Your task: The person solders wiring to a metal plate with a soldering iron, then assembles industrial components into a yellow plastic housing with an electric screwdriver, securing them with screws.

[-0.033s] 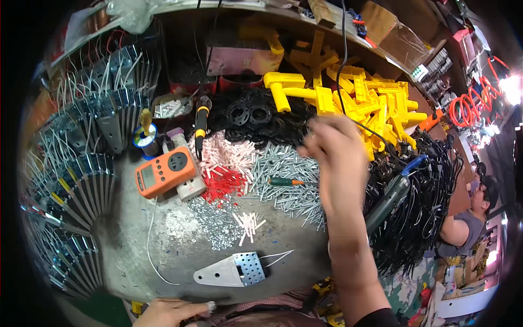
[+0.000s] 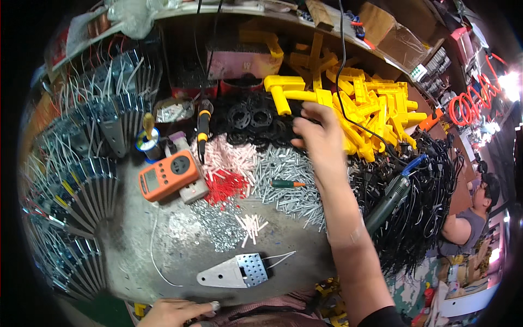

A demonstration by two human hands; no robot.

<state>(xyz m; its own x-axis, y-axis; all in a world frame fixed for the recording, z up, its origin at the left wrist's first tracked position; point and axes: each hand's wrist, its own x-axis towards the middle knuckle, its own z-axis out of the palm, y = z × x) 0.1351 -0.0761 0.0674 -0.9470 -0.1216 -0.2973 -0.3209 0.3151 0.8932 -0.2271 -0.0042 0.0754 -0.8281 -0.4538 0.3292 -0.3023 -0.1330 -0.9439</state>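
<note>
My right hand (image 2: 321,133) reaches over the far side of the bench, its fingers apart and slightly curled, with nothing visible in them. It hovers between the black plastic rings (image 2: 249,116) and the yellow plastic handles (image 2: 381,109); whether it touches either I cannot tell. At the near edge lies my left hand (image 2: 177,312), fingers stretched out, something white around one fingertip. Between my hands and the piles rests a tapered metal plate (image 2: 223,274) with a perforated end (image 2: 253,270) and two white wires. Long silver screws (image 2: 286,201) lie beneath my right forearm's left side, a green-handled screwdriver (image 2: 283,184) on them.
An orange meter (image 2: 170,174), a solder spool (image 2: 147,143) and a yellow-black screwdriver (image 2: 203,128) stand left of white tubes (image 2: 229,158) and red pieces (image 2: 224,188). Wired metal plates (image 2: 81,185) fan out at left. Black cords (image 2: 414,218) heap at right, beyond them another person (image 2: 463,218).
My right hand has moved a little to the left and away from me, toward the black rings. The whole view has shifted slightly; my left hand stays at the near edge.
</note>
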